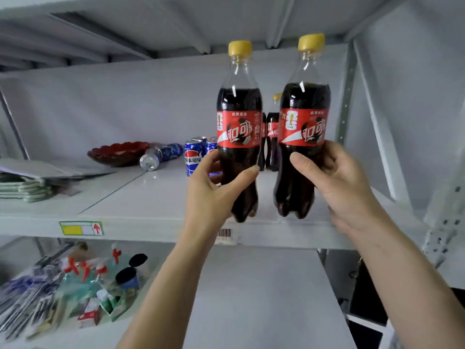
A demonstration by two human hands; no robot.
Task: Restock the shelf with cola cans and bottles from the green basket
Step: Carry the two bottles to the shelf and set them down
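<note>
Placing step: left hand (214,187) and right hand (334,177) are each gripping a yellow-capped plastic cola bottle (239,132) (303,127) above white metal shelf (151,197); next, probably lowering both upright beside far bottles (271,142).

Both forearms reach up; left hand (214,187) and right hand (337,182) each curl fingers in a grip.

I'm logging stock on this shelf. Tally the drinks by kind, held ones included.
Cola bottles held: 2, one in the left hand, one in the right hand.
Cola bottles standing behind: at least 2, partly hidden.
Blue cans upright: 3.
Blue can lying down: 1.
Total: at least 8.
</note>
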